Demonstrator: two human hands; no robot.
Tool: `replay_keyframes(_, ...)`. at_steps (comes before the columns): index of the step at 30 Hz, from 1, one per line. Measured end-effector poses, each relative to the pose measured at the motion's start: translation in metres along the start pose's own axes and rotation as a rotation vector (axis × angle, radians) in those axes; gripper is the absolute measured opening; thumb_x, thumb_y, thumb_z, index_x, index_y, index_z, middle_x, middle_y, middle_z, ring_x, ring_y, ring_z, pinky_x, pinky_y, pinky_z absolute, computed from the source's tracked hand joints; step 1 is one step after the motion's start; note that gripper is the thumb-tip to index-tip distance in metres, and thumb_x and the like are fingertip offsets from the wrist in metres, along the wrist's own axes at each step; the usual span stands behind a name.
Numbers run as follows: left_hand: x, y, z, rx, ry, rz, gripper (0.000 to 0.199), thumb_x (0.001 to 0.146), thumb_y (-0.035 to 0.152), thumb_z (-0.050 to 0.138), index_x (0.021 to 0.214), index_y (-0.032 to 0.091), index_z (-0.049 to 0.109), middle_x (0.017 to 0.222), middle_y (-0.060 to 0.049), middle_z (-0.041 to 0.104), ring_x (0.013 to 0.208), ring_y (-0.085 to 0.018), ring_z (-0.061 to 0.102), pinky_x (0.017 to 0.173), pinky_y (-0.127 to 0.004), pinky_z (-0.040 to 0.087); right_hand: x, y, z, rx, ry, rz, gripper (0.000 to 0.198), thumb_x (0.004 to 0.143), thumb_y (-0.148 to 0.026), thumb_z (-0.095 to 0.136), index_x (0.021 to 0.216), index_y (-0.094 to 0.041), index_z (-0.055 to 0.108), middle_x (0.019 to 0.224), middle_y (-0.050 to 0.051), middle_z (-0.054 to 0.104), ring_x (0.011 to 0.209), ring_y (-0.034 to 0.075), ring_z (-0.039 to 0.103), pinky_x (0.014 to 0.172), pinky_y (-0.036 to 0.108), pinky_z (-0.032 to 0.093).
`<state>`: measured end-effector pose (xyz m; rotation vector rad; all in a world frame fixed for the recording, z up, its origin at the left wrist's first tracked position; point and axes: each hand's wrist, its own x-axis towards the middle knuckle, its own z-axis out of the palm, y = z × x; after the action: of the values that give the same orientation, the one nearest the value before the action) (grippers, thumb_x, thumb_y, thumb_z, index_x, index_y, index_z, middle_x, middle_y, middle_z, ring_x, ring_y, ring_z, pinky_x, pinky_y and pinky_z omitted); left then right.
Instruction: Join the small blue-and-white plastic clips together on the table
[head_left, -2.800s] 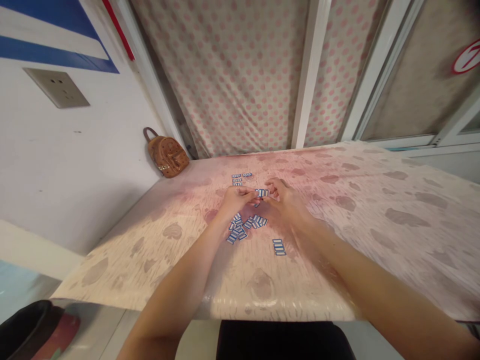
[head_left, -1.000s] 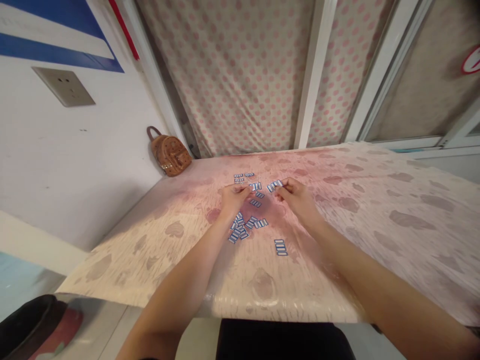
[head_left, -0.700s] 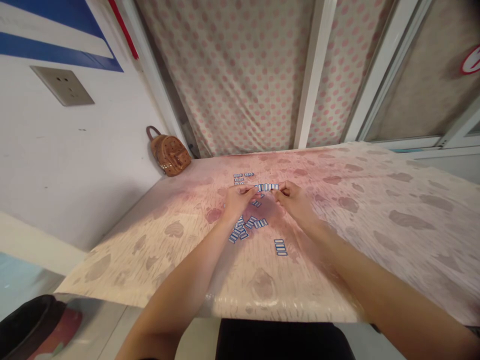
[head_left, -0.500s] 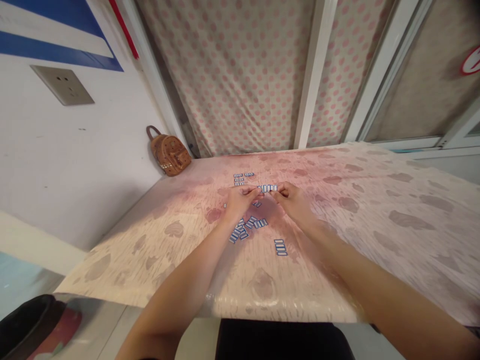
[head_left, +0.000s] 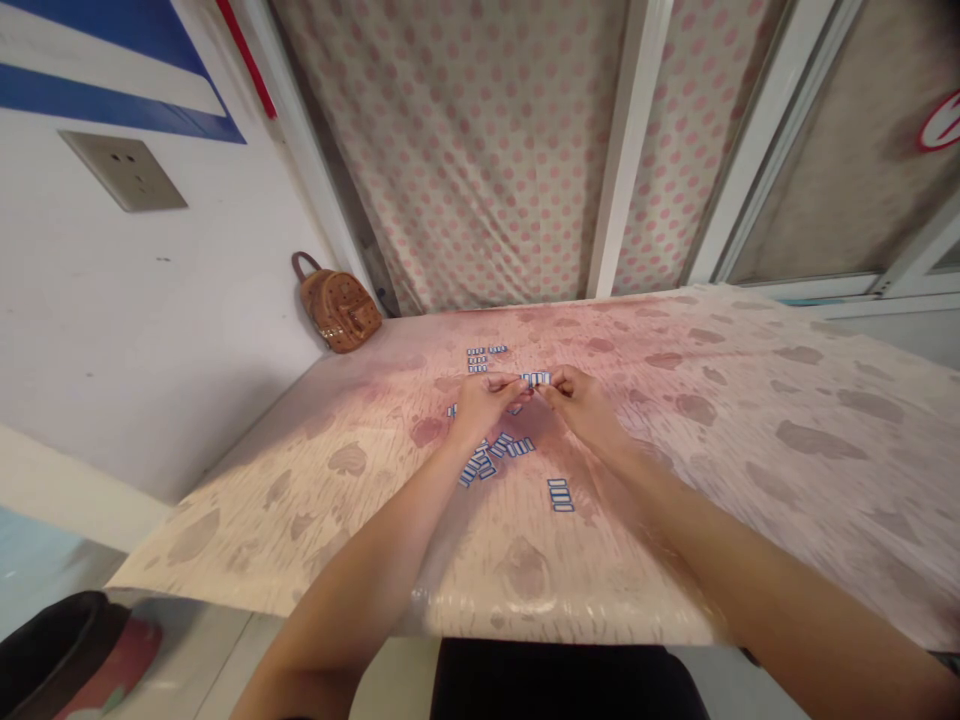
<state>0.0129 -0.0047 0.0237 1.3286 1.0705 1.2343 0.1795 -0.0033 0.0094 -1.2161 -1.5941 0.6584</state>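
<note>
Between my two hands, just above the table, is a short strip of small white pieces with blue edges [head_left: 536, 379]. My left hand [head_left: 482, 405] pinches its left end with thumb and fingers. At the right end, my right hand [head_left: 583, 400] is closed on it in the same way. A loose pile of similar blue-and-white strips [head_left: 480, 464] lies on the table below my left hand. One more strip [head_left: 560, 495] rests apart, nearer the front edge. Beyond my hands, several strips [head_left: 477, 360] lie in neat rows. What the pieces are is too small to tell.
A patterned cloth [head_left: 720, 470] covers the table. At its far left corner a small brown backpack-shaped bag [head_left: 341, 308] leans by the wall. A dotted curtain [head_left: 487, 150] hangs behind the far edge. A dark and red object [head_left: 82, 650] is at lower left.
The held strip and my fingertips have shifted slightly, and the strip now looks shorter between my hands. The strips on the table lie as before.
</note>
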Motion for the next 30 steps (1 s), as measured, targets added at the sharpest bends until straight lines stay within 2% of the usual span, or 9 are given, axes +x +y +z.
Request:
replay_keyframes(6,0.0,0.0,0.0,-0.013,-0.012,-0.005,0.021,0.074,0.034,0.079,0.08,0.014,0.076,0.079,-0.007,0.077,0.074,-0.018,0.073,0.071,-0.027,0.056,0.001,0.004,0.002,0.014,-0.005,-0.026,0.016,0.078,-0.037,0.057,0.073,-0.023,0.051,0.062,-0.002,0.058,0.058,0.015,0.055,0.056,0.027,0.037)
replay_keyframes(11,0.003,0.004,-0.007,-0.041,0.078,-0.038,0.018,0.075,0.032,0.078,0.076,0.014,0.075,0.076,-0.007,0.077,0.072,-0.018,0.073,0.072,-0.029,0.057,0.0,0.007,0.0,-0.064,0.05,-0.026,0.01,0.082,-0.032,0.055,0.082,-0.023,0.053,0.069,-0.001,0.061,0.064,0.016,0.057,0.06,0.028,0.039)
replay_keyframes(12,0.004,0.005,-0.01,-0.049,0.102,-0.039,0.017,0.075,0.031,0.078,0.076,0.014,0.075,0.076,-0.007,0.076,0.072,-0.018,0.073,0.074,-0.03,0.057,-0.001,0.007,0.0,-0.09,0.014,-0.041,0.006,0.082,-0.029,0.054,0.082,-0.022,0.054,0.071,0.0,0.062,0.066,0.017,0.058,0.061,0.028,0.04)
replay_keyframes(14,0.006,0.007,-0.017,-0.069,0.156,-0.039,0.016,0.074,0.028,0.079,0.076,0.014,0.074,0.073,-0.006,0.076,0.071,-0.018,0.072,0.076,-0.031,0.057,-0.004,0.006,0.001,-0.134,-0.145,-0.096,0.003,0.082,-0.022,0.053,0.08,-0.022,0.056,0.075,0.001,0.064,0.07,0.017,0.059,0.065,0.029,0.042)
replay_keyframes(17,0.008,0.009,-0.025,-0.086,0.232,-0.028,0.011,0.075,0.023,0.077,0.075,0.013,0.074,0.07,-0.006,0.075,0.068,-0.017,0.072,0.076,-0.03,0.057,-0.012,0.002,0.004,-0.2,-0.414,-0.207,0.01,0.078,-0.013,0.056,0.078,-0.022,0.059,0.084,0.003,0.065,0.075,0.017,0.06,0.07,0.03,0.043)
replay_keyframes(19,0.008,0.01,-0.028,-0.08,0.254,-0.026,0.01,0.076,0.022,0.076,0.074,0.012,0.073,0.069,-0.006,0.074,0.068,-0.016,0.072,0.075,-0.03,0.057,-0.016,0.0,0.007,-0.258,-0.513,-0.285,0.014,0.076,-0.008,0.057,0.079,-0.022,0.06,0.092,0.005,0.064,0.08,0.018,0.06,0.072,0.03,0.044)
replay_keyframes(23,0.007,0.011,-0.028,-0.05,0.239,-0.042,0.013,0.075,0.025,0.076,0.077,0.012,0.074,0.071,-0.007,0.075,0.07,-0.018,0.073,0.074,-0.03,0.058,-0.02,0.002,0.009,-0.363,-0.561,-0.354,0.019,0.072,-0.004,0.059,0.078,-0.022,0.057,0.094,0.006,0.062,0.081,0.019,0.057,0.071,0.031,0.042)
replay_keyframes(30,0.01,0.006,-0.026,-0.06,0.222,-0.035,0.021,0.071,0.03,0.08,0.079,0.011,0.074,0.071,-0.007,0.075,0.068,-0.018,0.072,0.071,-0.029,0.058,-0.021,-0.001,0.008,-0.411,-0.573,-0.293,0.02,0.071,-0.007,0.059,0.075,-0.022,0.046,0.08,0.002,0.059,0.069,0.016,0.05,0.062,0.028,0.034)
